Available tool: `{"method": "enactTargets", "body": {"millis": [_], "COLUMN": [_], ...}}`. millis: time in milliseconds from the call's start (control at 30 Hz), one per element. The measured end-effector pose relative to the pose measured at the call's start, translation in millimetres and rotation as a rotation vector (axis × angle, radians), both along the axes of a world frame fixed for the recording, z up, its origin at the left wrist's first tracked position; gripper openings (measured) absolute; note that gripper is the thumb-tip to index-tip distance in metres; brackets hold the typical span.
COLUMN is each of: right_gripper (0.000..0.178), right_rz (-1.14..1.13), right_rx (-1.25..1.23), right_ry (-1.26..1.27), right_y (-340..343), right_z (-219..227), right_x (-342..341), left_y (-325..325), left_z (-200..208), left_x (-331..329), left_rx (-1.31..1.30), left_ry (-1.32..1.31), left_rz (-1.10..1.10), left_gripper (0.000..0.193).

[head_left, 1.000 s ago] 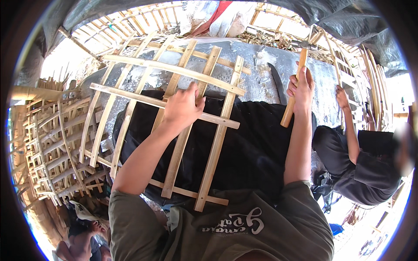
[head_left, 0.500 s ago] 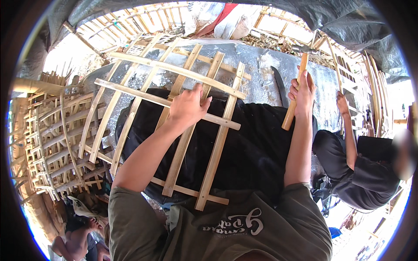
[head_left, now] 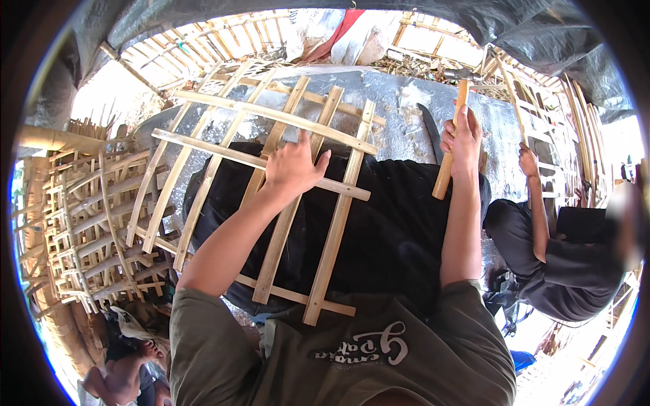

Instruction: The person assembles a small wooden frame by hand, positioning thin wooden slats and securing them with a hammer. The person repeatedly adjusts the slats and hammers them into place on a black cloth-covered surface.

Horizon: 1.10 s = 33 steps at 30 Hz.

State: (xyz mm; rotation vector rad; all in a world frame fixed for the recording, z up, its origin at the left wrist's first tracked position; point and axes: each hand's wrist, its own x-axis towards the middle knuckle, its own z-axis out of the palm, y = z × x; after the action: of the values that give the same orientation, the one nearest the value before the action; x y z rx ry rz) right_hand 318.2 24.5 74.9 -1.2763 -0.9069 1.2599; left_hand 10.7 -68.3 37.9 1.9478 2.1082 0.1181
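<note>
Across my lap lies a lattice of pale bamboo slats [head_left: 332, 254], long strips crossed by several others. My left hand [head_left: 291, 164] holds it at a crossing near the middle, index finger extended and thumb apart; its other fingers are partly hidden. Upright in my right hand [head_left: 464, 139] is a hammer [head_left: 443, 177], gripped around its wooden handle, with the dark head at the far end. The hammer is apart from the lattice. Beneath the lattice, black cloth [head_left: 393, 223] covers my legs.
A dark curved blade [head_left: 429, 128] lies on the grey plastic sheet [head_left: 399, 91] beyond my lap. More bamboo lattices [head_left: 88, 223] are stacked at the left. At the right sits a co-worker in dark clothes [head_left: 575, 277], one hand on another slatted frame [head_left: 542, 135]. Another person's limbs [head_left: 122, 379] show lower left.
The hammer and my right hand have shifted slightly left and tilted a little more upright. My left index finger is now stretched out more. The view has moved slightly.
</note>
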Motion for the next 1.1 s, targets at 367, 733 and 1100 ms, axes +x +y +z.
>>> {"method": "enactTargets", "body": {"millis": [367, 733, 1100], "right_gripper": [0.04, 0.04, 0.033], "right_rz": [-0.037, -0.122, -0.221], "right_rx": [0.064, 0.132, 0.252], "right_ry": [0.045, 0.142, 0.153], "right_y": [-5, 1, 3], "right_z": [4, 8, 13], "right_x": [-5, 7, 18], "left_y": [41, 97, 31], "left_z": [63, 132, 178], "left_x": [-4, -66, -121], "left_rx": [0.088, 0.316, -0.017], "left_ry": [-0.198, 0.003, 0.588], "left_rz": [0.018, -0.326, -0.703], "left_gripper": [0.035, 0.039, 0.032]}}
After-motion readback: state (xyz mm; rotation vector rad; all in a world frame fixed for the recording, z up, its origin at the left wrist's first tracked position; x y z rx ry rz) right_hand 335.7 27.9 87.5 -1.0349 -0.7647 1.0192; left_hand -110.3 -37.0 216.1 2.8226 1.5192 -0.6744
